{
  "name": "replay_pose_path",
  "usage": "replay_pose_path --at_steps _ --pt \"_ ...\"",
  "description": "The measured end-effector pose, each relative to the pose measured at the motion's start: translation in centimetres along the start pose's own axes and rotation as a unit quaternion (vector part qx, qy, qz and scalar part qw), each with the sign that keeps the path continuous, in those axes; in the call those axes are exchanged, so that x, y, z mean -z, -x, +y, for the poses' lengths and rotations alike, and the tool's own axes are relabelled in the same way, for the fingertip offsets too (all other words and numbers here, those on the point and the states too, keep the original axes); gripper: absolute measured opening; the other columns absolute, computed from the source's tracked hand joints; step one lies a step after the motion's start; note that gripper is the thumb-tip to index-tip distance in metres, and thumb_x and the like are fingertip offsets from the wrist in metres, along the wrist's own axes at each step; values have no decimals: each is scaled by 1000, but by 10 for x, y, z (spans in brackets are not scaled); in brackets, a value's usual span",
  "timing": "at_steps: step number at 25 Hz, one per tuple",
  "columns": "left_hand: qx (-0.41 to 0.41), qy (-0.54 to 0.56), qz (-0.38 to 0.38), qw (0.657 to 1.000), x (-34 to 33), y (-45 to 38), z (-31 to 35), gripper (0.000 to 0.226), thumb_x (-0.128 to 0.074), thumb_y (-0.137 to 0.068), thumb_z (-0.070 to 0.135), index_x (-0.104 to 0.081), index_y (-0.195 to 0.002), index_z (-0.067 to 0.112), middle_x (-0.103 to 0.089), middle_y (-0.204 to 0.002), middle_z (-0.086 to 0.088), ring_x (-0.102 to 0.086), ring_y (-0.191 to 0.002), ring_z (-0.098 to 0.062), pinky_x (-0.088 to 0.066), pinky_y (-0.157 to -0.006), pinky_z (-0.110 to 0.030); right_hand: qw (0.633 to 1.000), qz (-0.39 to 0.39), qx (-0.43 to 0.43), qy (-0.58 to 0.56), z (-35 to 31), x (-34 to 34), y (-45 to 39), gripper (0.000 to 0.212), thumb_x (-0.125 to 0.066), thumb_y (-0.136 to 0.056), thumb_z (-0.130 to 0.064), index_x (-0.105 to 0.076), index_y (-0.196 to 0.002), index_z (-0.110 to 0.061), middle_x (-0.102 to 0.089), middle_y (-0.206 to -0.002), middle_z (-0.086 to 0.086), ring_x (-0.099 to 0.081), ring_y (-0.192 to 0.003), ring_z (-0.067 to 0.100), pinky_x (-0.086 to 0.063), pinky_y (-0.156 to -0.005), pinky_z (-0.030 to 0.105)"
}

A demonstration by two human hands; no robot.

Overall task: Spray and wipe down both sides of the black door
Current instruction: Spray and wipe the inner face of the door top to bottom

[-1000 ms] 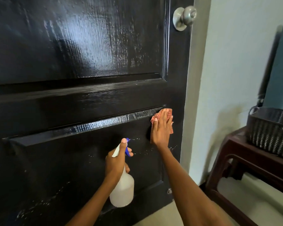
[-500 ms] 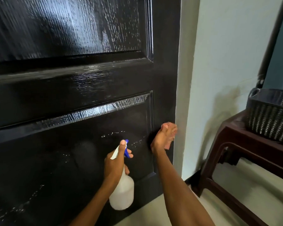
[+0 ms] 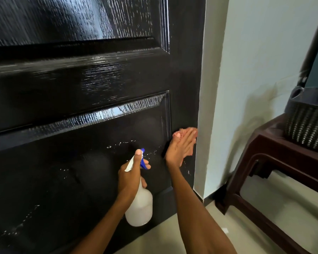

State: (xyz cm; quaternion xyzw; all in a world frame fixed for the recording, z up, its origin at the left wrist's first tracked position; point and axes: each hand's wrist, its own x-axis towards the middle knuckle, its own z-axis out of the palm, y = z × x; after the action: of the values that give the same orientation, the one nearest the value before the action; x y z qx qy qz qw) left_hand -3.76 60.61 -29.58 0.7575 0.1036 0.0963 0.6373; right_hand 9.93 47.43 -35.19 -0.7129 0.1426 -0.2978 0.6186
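A pale tiled floor [image 3: 275, 213] runs along the foot of the wall at the lower right. On it stands a dark brown table [image 3: 264, 162] — its legs and low crossbar rest directly on the tiles, close beside the wall. On the tabletop sits a dark woven basket [image 3: 308, 129], cut off by the right edge. A small white scrap [image 3: 224, 230] lies on the floor near the table's front leg — too small to identify.
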Motion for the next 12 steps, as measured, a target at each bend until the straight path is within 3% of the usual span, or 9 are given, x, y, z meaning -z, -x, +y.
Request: replay_pose_path --at_steps 2,4,6,12 --pt "5 -3 3 1000 0 3 -5 65 -39 -86 69 -71 -95 14 -77 -88 -3 -57 -48 -26 -51 -48 -30 993 -2 -108 -53 23 5 8 67 -12 -109 -53 11 -164 -21 19 -171 -2 17 -158 18 19 -121 27" --pt "8 -14 12 1000 2 5 -7 67 -38 -83 72 -71 -94 15 -76 -89 -2 -57 -47 -25 -51 -48 -30 981 -9 -190 -47 32 12 9 64 -11 -111 -44 10 -163 -14 17 -172 3 14 -159 21 14 -126 33" --pt "13 -22 19 999 6 7 -6 64 -38 -85 72 -71 -94 17 -76 -89 -1 -58 -46 -23 -51 -48 -29 975 -7 -216 -51 17 14 13 62 -12 -112 -42 10 -163 -15 16 -172 3 13 -159 23 10 -128 40" --pt "-8 -28 47 999 32 13 10 55 -37 -98 64 -71 -97 20 -76 -88 3 -58 -44 -18 -52 -49 -28 997 -23 -16 -77 -78 1 16 54 -19 -113 -43 1 -163 -36 14 -172 -7 19 -157 24 16 -124 40"
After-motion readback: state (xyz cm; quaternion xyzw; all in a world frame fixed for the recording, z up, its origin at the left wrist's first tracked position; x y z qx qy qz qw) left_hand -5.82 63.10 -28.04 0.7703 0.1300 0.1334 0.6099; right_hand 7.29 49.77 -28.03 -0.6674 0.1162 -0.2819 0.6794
